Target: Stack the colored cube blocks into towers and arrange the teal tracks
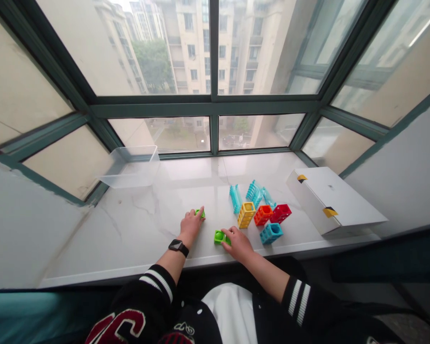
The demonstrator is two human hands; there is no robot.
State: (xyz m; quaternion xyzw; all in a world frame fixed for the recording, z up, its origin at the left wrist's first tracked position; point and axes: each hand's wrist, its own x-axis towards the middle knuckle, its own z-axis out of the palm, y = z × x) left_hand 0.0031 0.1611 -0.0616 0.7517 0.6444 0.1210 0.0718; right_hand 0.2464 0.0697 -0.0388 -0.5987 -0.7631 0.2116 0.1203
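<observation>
My left hand (190,225), with a black watch on its wrist, rests on the white marble sill and is closed over a small green block (201,213). My right hand (237,242) grips a second green block (219,237) near the sill's front edge. Just right of my hands stand a yellow block (246,214), an orange block (263,215), a red block (280,213) and a blue block (271,233). Behind them lie translucent teal track pieces (253,193).
A clear plastic tub (131,166) sits at the back left of the sill (136,224). A white cardboard box (331,200) lies at the right end. Window panes and green frames wall in the sill on three sides.
</observation>
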